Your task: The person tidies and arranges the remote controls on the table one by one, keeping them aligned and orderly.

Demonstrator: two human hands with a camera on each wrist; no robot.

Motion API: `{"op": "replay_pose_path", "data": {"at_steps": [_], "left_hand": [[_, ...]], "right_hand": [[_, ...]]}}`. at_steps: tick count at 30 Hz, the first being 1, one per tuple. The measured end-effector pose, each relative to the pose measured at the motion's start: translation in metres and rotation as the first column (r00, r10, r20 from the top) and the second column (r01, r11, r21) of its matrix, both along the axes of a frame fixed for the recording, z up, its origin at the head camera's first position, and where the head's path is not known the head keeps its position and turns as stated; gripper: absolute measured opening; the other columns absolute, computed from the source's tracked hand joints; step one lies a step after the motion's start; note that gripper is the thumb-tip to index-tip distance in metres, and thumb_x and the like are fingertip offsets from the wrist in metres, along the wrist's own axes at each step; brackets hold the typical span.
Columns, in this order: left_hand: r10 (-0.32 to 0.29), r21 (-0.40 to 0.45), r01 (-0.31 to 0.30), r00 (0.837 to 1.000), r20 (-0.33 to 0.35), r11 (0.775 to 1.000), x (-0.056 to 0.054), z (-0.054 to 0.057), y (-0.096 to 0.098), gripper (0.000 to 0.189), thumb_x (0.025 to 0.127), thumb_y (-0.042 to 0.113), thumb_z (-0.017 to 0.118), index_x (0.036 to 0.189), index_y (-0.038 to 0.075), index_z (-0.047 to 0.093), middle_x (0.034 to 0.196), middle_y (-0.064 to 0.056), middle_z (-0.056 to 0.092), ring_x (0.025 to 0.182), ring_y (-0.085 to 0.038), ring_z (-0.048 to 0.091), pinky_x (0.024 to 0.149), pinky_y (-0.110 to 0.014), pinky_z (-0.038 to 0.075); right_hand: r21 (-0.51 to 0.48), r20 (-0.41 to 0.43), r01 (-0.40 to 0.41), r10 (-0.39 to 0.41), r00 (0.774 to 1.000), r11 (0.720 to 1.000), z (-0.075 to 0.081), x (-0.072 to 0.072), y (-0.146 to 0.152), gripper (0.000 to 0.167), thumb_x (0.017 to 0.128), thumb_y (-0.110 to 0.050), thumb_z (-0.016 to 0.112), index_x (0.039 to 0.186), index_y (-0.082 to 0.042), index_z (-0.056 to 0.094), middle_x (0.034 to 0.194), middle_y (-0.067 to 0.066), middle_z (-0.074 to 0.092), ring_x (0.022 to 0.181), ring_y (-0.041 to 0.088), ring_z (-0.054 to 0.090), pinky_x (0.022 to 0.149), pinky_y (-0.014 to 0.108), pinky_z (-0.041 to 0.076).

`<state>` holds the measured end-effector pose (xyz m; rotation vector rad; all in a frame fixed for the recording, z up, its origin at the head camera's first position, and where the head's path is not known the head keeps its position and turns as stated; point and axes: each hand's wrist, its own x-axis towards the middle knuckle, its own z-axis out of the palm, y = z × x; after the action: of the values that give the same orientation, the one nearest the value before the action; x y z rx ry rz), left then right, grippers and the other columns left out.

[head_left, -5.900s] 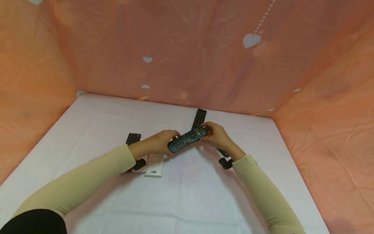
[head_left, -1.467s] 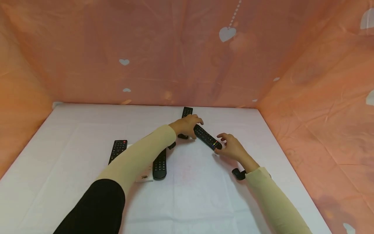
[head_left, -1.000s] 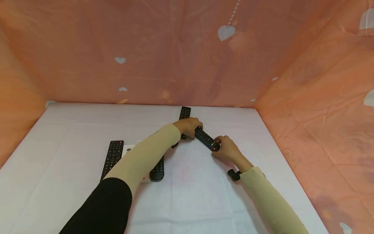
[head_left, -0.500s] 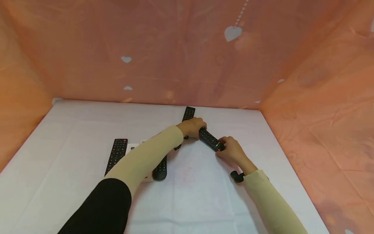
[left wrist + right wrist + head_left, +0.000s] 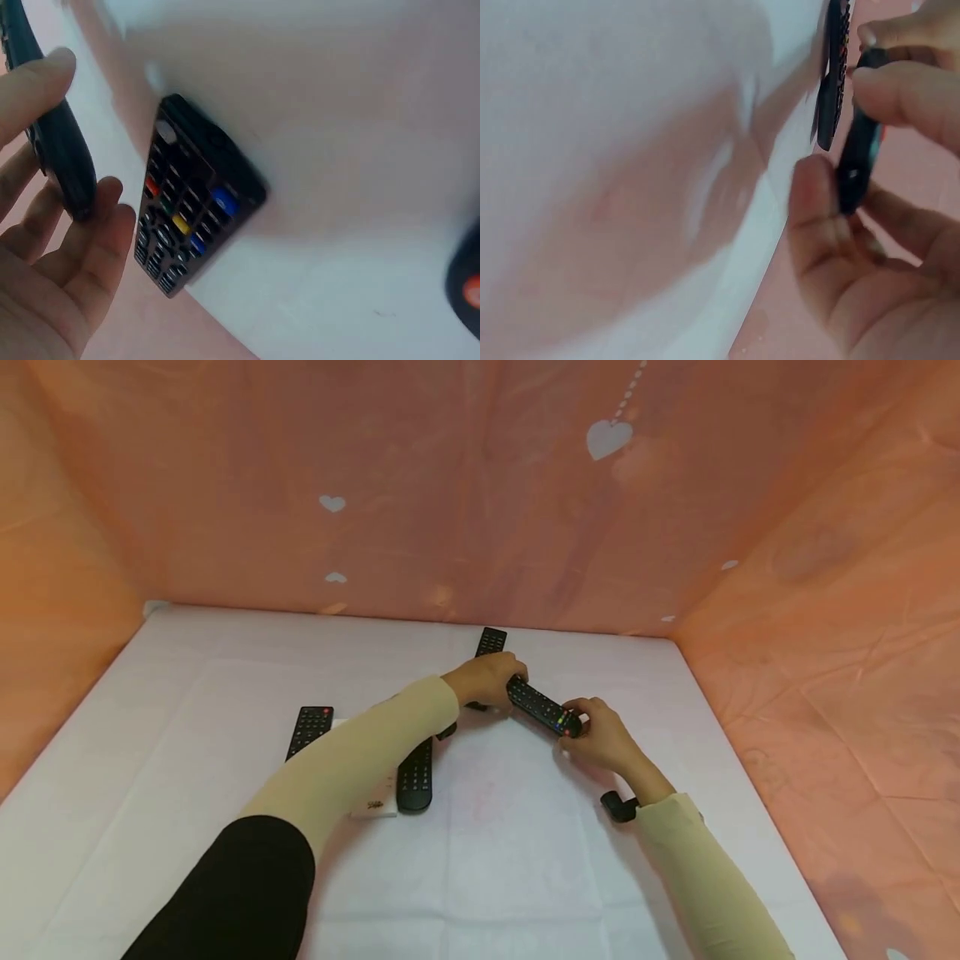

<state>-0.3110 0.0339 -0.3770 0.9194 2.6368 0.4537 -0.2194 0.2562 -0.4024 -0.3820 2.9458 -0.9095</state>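
A black remote control (image 5: 540,703) with coloured buttons is held between my two hands, raised off the white table and slanting down to the right. My left hand (image 5: 491,679) grips its far end; thumb and fingers lie on opposite sides of the remote in the left wrist view. My right hand (image 5: 600,735) pinches the near end, with the thumb on one edge and fingers on the other in the right wrist view. Just beyond my left hand lies a second black remote (image 5: 187,195), partly hidden by that hand in the head view.
At the left, a black remote (image 5: 309,727), a white remote (image 5: 375,800) and another black remote (image 5: 415,777) lie side by side on the table (image 5: 510,860), partly under my left sleeve. Orange cloth walls (image 5: 480,527) with hearts stand behind and on both sides.
Earlier, both hands held another black remote, which now lies beside the white one. Since then, my hands have closed on the present remote and lifted it off the table.
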Motion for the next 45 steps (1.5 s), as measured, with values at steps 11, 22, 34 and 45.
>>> {"op": "replay_pose_path", "data": {"at_steps": [11, 22, 34, 45], "left_hand": [[0.087, 0.081, -0.091, 0.995, 0.051, 0.993, 0.005, 0.004, -0.016, 0.056, 0.075, 0.028, 0.082, 0.125, 0.015, 0.060, 0.129, -0.006, 0.053, 0.122, -0.022, 0.050, 0.108, -0.037, 0.039], [0.093, 0.118, -0.104, 0.991, 0.097, 0.988, 0.012, 0.004, -0.034, 0.057, 0.076, 0.027, 0.082, 0.125, 0.013, 0.059, 0.133, -0.008, 0.056, 0.125, -0.023, 0.050, 0.107, -0.038, 0.040], [0.014, 0.075, -0.020, 0.997, 0.075, 0.997, 0.026, 0.009, -0.048, 0.058, 0.076, 0.019, 0.082, 0.128, 0.008, 0.057, 0.128, -0.009, 0.059, 0.119, -0.022, 0.054, 0.105, -0.036, 0.043], [0.020, 0.111, -0.026, 0.998, 0.053, 0.993, 0.044, 0.007, -0.054, 0.062, 0.076, 0.023, 0.082, 0.129, 0.005, 0.056, 0.130, -0.010, 0.058, 0.119, -0.022, 0.054, 0.105, -0.035, 0.043]], "right_hand": [[-0.054, -0.034, -0.029, 0.027, 0.999, 0.998, 0.006, 0.000, 0.001, 0.055, 0.074, -0.009, 0.074, 0.126, -0.001, 0.058, 0.112, 0.019, 0.055, 0.091, 0.029, 0.061, 0.076, 0.034, 0.053], [-0.179, 0.023, 0.023, -0.019, 1.000, 0.983, 0.010, 0.000, -0.002, 0.054, 0.076, -0.004, 0.073, 0.127, 0.000, 0.058, 0.121, 0.019, 0.054, 0.096, 0.029, 0.063, 0.072, 0.017, 0.051], [-0.241, 0.047, 0.023, -0.012, 0.999, 0.970, 0.008, 0.001, -0.005, 0.055, 0.078, -0.001, 0.073, 0.131, -0.001, 0.056, 0.128, 0.019, 0.052, 0.099, 0.032, 0.066, 0.070, 0.013, 0.050], [-0.304, 0.057, 0.009, 0.009, 0.998, 0.953, 0.006, -0.001, -0.004, 0.054, 0.080, -0.004, 0.075, 0.131, 0.000, 0.056, 0.128, 0.021, 0.052, 0.101, 0.033, 0.064, 0.071, 0.012, 0.050]]}}
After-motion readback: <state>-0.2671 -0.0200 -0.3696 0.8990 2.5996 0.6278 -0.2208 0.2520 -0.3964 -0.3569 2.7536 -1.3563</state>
